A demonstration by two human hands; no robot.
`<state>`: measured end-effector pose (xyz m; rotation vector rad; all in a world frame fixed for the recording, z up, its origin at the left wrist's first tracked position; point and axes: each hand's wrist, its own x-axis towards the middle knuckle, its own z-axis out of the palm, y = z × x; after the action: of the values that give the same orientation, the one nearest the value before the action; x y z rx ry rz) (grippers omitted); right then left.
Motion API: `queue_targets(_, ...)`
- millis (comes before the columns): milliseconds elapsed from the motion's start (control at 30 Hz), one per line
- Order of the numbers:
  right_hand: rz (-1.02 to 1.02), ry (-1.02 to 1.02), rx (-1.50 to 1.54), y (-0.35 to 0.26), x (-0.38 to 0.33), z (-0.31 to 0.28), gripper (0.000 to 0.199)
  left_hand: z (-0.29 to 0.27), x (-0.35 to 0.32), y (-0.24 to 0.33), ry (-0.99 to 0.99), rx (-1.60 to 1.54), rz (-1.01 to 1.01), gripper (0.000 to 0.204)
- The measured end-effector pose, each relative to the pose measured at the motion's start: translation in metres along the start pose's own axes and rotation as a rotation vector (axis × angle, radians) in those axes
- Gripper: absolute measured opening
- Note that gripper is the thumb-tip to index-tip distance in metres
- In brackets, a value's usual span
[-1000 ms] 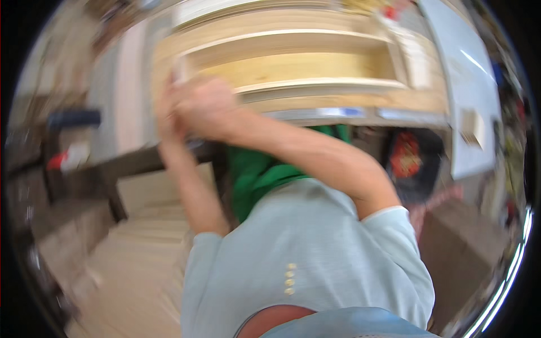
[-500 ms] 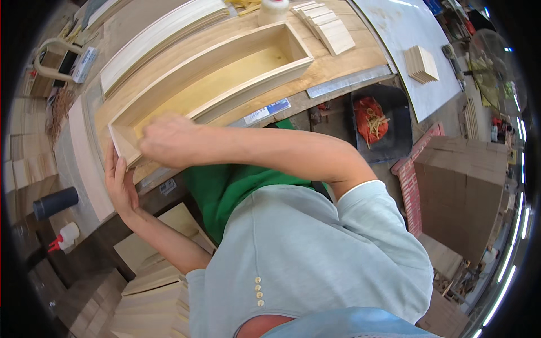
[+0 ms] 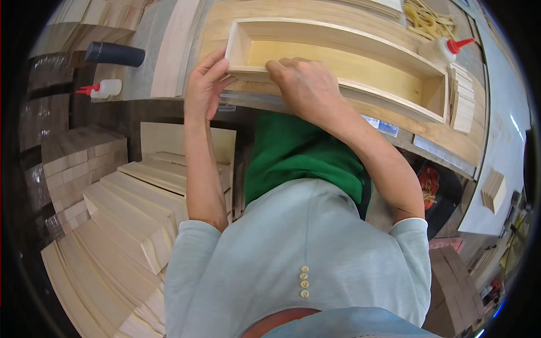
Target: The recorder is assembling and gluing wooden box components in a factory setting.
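Note:
A long, shallow, open-topped wooden box lies on the board in front of me, its inside yellowish. My left hand holds its left end, thumb and fingers at the near left corner. My right hand is closed over the near long wall, a little right of that corner, with curled fingers at the wall's top edge. The undersides of the right fingers are hidden. Just beyond the box's far right corner stands a white glue bottle with a red nozzle.
Thin wooden pieces lie by the box's right end; another small stack sits farther right. Rubber bands lie at the back. A dark cylinder and second glue bottle are left. Stacked boards stand low at left.
The view has swung, so the box now appears farther right and more level. My right hand has left the box's left end for its near wall; my left hand remains at that end.

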<state>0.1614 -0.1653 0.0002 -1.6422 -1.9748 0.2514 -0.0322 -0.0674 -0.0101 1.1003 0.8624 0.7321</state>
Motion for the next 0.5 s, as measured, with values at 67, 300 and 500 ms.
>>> queue_targets(67,-0.024,0.007,0.007,0.004,-0.001,0.001,0.010,0.006,-0.002,-0.003,0.045,0.003,0.028,0.043)
queue_targets(300,-0.060,-0.076,-0.003,0.011,0.044,-0.031,0.038,0.029,-0.016,-0.027,0.321,0.067,0.164,0.060)
queue_targets(500,-0.001,-0.439,0.008,0.006,0.123,-0.010,0.076,0.073,-0.007,-0.051,0.408,0.082,0.149,0.102)
